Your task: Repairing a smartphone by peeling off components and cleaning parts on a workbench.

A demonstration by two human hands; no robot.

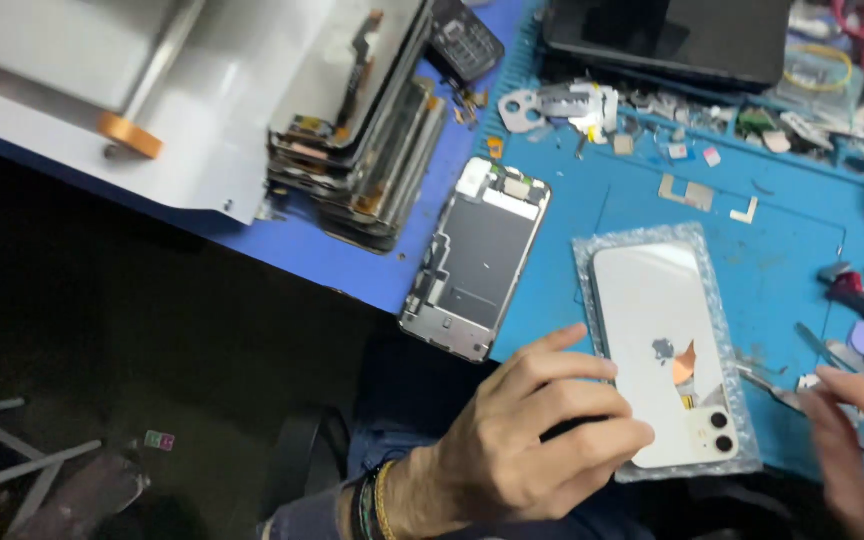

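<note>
On the blue surface, a white phone lies back-up on bubble wrap. The left hand rests curled fingers on the phone's left edge, gripping nothing. Right of the phone, the right hand pinches tweezers. An opened phone frame lies left of the phone.

I see the white phone back cover lying flat on the blue bench inside a clear bubble-wrap sleeve, its long axis running away from me and tilted a little, with the twin black camera rings at the near right corner. Its glossy rear face is up, and a small grey mark and an orange tab sit near its middle. Just beside its near right edge I see the metal tweezers, thin and silver, lying low over the bench and pointing toward the sleeve.
</note>
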